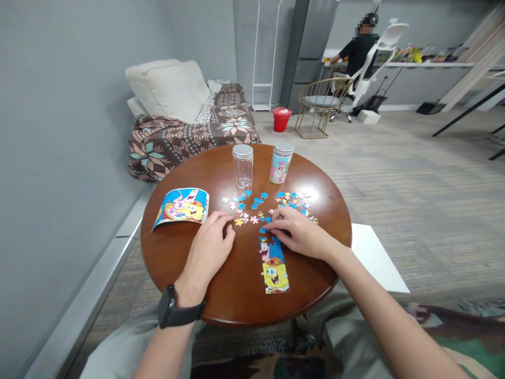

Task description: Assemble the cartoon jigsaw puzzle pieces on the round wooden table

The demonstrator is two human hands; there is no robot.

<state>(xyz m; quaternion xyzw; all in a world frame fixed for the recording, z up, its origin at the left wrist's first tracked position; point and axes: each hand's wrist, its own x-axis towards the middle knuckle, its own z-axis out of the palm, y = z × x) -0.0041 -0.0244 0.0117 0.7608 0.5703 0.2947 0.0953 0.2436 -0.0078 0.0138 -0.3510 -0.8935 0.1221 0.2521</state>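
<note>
My right hand (pixel 294 229) is closed in a pinch on a blue jigsaw puzzle piece (pixel 262 230), just above the top edge of a partly joined puzzle (pixel 275 268). That joined strip shows a yellow cartoon face with a pink figure over it. My left hand (pixel 213 239) lies on the table with its fingers stretched out, the fingertips beside a yellow puzzle piece (pixel 239 222). Loose blue, pink and white puzzle pieces (pixel 257 202) are scattered beyond both hands. To the left lies a curled picture sheet (pixel 187 205) with the same cartoon figures.
A clear jar (pixel 243 167) and a printed jar (pixel 281 164), both with silver lids, stand at the back of the round wooden table (pixel 232 295). Beyond are a covered sofa (pixel 189 131), a red bin (pixel 281 121), a gold-framed chair (pixel 321 102) and a seated person (pixel 360 52).
</note>
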